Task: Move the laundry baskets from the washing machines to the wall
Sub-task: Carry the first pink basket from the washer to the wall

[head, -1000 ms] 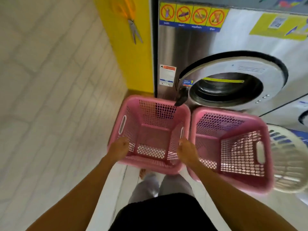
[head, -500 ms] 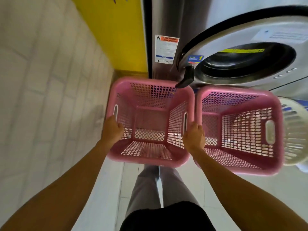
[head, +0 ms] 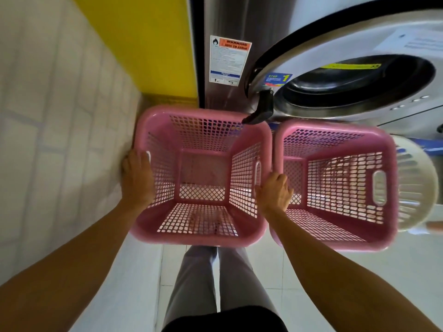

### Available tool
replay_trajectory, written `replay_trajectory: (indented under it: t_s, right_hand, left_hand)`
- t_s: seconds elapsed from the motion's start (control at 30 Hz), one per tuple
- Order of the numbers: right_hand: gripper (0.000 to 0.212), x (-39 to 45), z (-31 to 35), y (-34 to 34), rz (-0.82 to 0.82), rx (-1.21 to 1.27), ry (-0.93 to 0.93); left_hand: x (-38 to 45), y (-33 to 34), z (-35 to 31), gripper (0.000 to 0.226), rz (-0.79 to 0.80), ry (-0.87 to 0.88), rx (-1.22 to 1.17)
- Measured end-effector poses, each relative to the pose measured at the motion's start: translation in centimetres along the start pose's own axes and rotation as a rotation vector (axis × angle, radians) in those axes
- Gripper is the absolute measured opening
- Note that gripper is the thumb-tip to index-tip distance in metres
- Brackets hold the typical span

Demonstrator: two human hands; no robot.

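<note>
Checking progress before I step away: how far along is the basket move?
Done: nothing clearly parked yet. In hand: left hand and right hand each grip a side of the left pink basket, close beside the tiled wall. Left: the second pink basket and white basket sit by the washing machine.

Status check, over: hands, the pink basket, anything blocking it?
Left hand and right hand gripping left pink basket by its side rims. Basket empty. Washer door handle overhangs its far rim; second pink basket hard alongside.

white basket (head: 417,188): left part hidden behind the right pink basket (head: 335,243)
washer door (head: 359,75): cut off at the top and right edges
warning label (head: 229,59): small print unreadable
</note>
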State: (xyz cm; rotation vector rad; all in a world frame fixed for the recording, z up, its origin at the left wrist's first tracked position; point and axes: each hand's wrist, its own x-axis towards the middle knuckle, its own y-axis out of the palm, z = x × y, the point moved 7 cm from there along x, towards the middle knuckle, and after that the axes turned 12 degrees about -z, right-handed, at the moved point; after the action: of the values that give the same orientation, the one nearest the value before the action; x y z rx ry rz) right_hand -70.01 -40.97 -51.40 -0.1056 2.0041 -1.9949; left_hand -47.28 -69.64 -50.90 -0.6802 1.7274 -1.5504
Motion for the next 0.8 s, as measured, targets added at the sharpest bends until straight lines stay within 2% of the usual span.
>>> replay_trajectory:
  t_s: [0.07, 0.23, 0.37, 0.67, 0.8]
  right_hand:
    - [0.049, 0.3, 0.0, 0.1, -0.014, -0.017, 0.003]
    - [0.056, 0.3, 0.4, 0.4, -0.036, -0.002, 0.025]
    - [0.043, 0.2, 0.4, 0.5, -0.055, 0.022, 0.058]
    - [0.042, -1.1, -0.9, -1.9, -0.102, 0.093, 0.094]
    - [0.042, -2.8, -1.1, -3.2, -0.089, 0.082, 0.042]
  left_hand:
    - [0.4, 0.5, 0.0, 0.058, -0.021, 0.008, 0.086]
    - [-0.1, 1.9, 0.2, 0.053, -0.060, 0.034, 0.106]
    - [0.1, 2.4, 0.7, 0.060, -0.038, -0.008, 0.046]
    - [-1.6, -0.3, 0.1, 0.069, -0.051, 0.098, 0.092]
    - [-3.9, -1.7, 0.3, 0.069, -0.019, 0.043, 0.050]
